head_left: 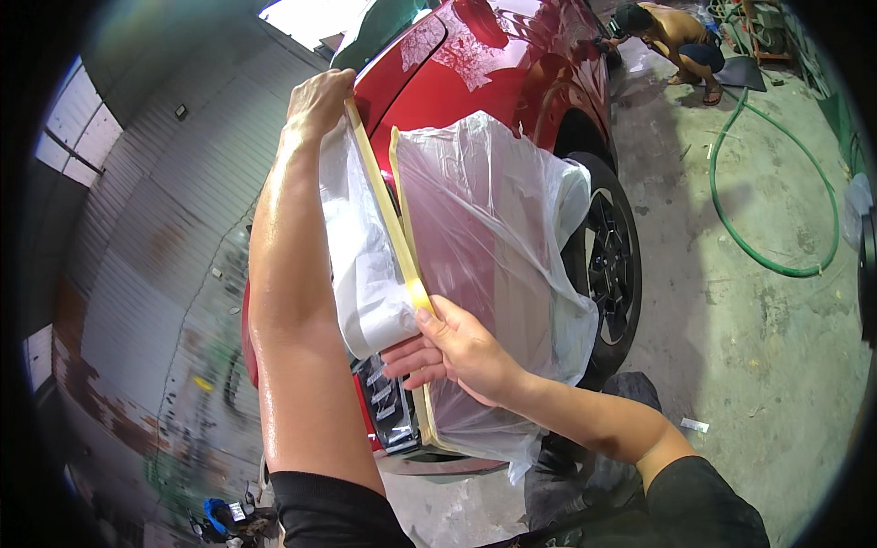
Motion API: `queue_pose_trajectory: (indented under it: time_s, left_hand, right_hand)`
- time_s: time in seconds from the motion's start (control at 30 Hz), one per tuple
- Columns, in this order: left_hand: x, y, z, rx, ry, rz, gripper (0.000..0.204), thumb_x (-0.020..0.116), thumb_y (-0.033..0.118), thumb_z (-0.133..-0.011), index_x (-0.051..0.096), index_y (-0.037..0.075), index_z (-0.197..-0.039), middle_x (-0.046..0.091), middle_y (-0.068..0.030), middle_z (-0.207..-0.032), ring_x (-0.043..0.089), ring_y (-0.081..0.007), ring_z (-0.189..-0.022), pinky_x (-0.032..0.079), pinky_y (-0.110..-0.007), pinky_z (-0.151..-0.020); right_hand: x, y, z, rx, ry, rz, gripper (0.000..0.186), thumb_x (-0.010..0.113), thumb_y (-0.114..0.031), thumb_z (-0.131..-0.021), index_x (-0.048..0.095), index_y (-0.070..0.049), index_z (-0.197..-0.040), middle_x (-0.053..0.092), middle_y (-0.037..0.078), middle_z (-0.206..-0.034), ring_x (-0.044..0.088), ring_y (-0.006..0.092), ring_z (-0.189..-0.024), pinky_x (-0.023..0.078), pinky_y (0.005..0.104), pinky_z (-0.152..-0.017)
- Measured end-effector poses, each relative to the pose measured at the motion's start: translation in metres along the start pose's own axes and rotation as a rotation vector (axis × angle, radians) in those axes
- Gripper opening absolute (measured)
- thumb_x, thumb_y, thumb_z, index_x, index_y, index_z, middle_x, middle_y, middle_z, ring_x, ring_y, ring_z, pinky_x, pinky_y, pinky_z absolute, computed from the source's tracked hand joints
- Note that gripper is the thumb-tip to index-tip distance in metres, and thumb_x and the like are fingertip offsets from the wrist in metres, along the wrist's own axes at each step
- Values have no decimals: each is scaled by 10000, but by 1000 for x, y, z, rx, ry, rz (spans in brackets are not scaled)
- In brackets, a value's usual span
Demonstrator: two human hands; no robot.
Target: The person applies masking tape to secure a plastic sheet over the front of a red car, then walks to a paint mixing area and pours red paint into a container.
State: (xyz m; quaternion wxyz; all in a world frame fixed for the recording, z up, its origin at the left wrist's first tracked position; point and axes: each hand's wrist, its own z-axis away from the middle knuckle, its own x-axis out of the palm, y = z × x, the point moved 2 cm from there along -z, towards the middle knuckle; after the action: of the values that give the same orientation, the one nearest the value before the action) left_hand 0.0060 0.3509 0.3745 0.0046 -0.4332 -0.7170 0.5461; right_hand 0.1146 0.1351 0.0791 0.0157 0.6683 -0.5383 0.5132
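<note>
At the near end of the red car [512, 87], the left hand [320, 105] clenches the upper end of the yellow tape [382, 187] edging a white sheet [367, 306], while the right hand [461, 352] pinches its lower part, the other fingers loose. Uneven pull between the hands could slacken or twist the tape, creasing it or snagging it on the translucent plastic [475, 237] draped over the car's corner.

Wide fisheye view worn on the head, upright, facing steeply down between two forearms [297, 265], close above the near corner of a red car [438, 100], floor [676, 310] farther off at right.
</note>
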Motion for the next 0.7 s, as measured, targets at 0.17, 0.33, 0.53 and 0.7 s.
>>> queue_pose_trajectory:
  time_s: [0.17, 0.33, 0.53, 0.7]
  left_hand:
    - [8, 0, 7, -40, 30, -18, 102, 552, 224, -978, 600, 151, -1031, 672, -71, -1023, 666, -284, -1012, 548, -427, -814]
    - [-1, 3, 6, -10, 160, -141, 205, 647, 240, -924, 577, 65, -1005, 662, -112, -1042, 645, -297, -1038, 539, -436, -824]
    - [-10, 5, 28, 2, 110, 142, 174, 707, 203, -860, 688, 30, -864, 680, -111, -968, 653, -319, -951, 515, -430, -825]
    - [-61, 66, 91, 120, -49, 312, 212, 718, 225, -863, 756, 48, -973, 707, -146, -998, 658, -321, -980, 507, -434, -877]
  right_hand:
    - [-6, -1, -5, 32, 0, -2, 485, 362, -452, -1069, 412, -16, -1274, 651, 224, -1062, 719, 261, -904, 612, 333, -717]
    - [-8, -4, -4, 31, 3, -36, 495, 353, -431, -1074, 398, -7, -1325, 661, 237, -1055, 724, 285, -900, 612, 338, -703]
    - [-4, 7, -7, 41, 23, -90, 501, 353, -424, -1075, 384, -18, -1369, 659, 248, -1074, 722, 299, -911, 611, 343, -702]
    - [-6, 4, -7, -9, 27, -108, 505, 364, -438, -1071, 395, -19, -1351, 665, 244, -1056, 723, 302, -909, 605, 336, -690]
